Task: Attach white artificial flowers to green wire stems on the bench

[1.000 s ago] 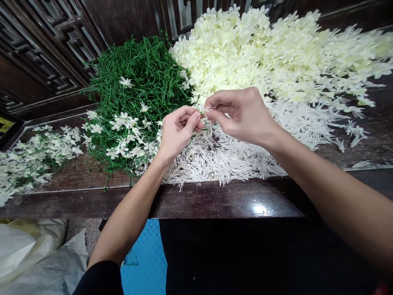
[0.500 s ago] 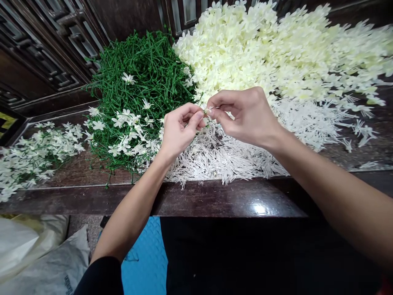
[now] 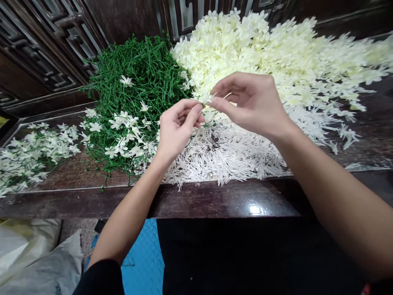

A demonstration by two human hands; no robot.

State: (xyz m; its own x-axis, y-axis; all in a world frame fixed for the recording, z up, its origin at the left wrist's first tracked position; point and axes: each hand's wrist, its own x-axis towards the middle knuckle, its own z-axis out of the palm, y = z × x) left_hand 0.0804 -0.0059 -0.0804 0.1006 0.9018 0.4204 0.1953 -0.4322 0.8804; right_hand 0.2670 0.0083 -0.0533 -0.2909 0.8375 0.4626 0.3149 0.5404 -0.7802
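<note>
My left hand point(image 3: 178, 127) is closed in a pinch, with thumb and forefinger on the thin green stem of an artificial flower; its fingers hide most of the stem. At the top of that stem is a small white flower point(image 3: 205, 98). My right hand point(image 3: 256, 102) has its thumb and forefinger at the flower's petals, the other fingers loosely curled. Both hands hover above a heap of white spiky pieces point(image 3: 233, 153). Behind the left hand lies a pile of green plastic stems point(image 3: 141, 69), and behind the right a large mound of cream-white petals point(image 3: 245, 49).
Several white flowers on stems point(image 3: 125, 131) rest on the front of the green pile, and another bunch point(image 3: 39, 151) lies far left. The dark wooden bench point(image 3: 215, 200) has a carved back point(image 3: 61, 37). Sacks point(image 3: 52, 258) and a blue mat point(image 3: 143, 262) are below.
My right hand has risen slightly and its fingers have loosened, with white petals now showing between the hands. The left hand keeps its pinch. The view has shifted a little.
</note>
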